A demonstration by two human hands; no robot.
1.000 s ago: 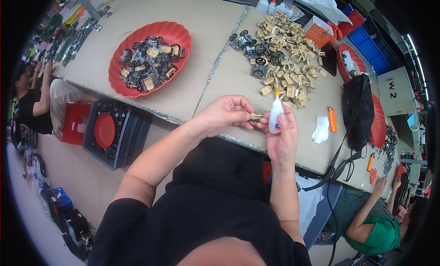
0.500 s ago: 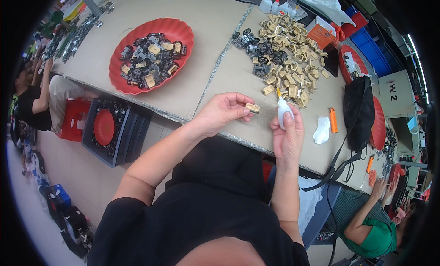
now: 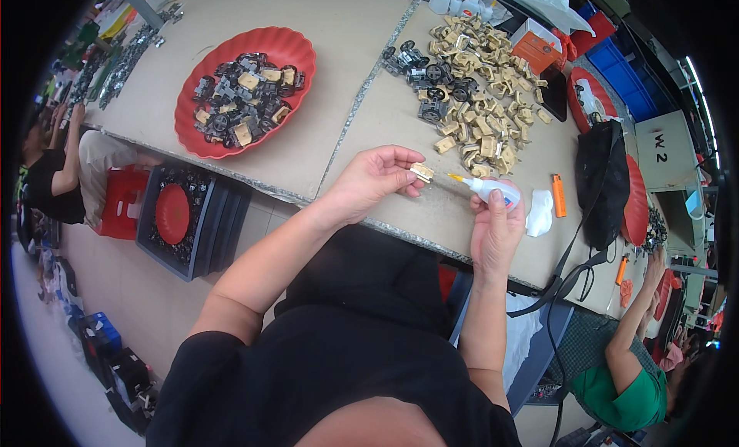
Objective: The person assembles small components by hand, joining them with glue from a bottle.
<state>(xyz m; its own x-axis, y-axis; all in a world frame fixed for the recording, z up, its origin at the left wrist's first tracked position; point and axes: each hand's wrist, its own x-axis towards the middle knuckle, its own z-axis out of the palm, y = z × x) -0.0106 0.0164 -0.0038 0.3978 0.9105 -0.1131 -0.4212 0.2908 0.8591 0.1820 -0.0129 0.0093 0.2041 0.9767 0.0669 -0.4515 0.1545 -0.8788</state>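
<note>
The two hands are apart above the near edge of the table (image 3: 348,43), each with something in its grip. The left hand (image 3: 376,182) pinches a small tan part (image 3: 422,172) between thumb and fingertips, on the side facing the right hand. The right hand (image 3: 499,230) is closed around a white squeeze bottle (image 3: 493,191), thumb uppermost; the bottle lies nearly level, its yellow nozzle (image 3: 456,177) directed at the part but separated from it by a narrow gap. Whether any liquid hangs at the tip cannot be told.

Good handling here, in our judgement, calls for a firm pinch at the part's edges, with the fingertips clear of the surface facing the nozzle. The tip is best aimed close without scraping, the wrist steady and the squeeze light, since a bottle tilted this far could release too much or drip onto the fingers.

Beyond the hands lies a heap of similar tan parts (image 3: 486,122), bordered on its left by dark wheeled pieces (image 3: 436,93). A red scalloped bowl (image 3: 296,51) stands beyond and left of the left hand. Just right of the right hand are a white crumpled tissue (image 3: 539,214) and an orange stick-like object (image 3: 559,195).
</note>
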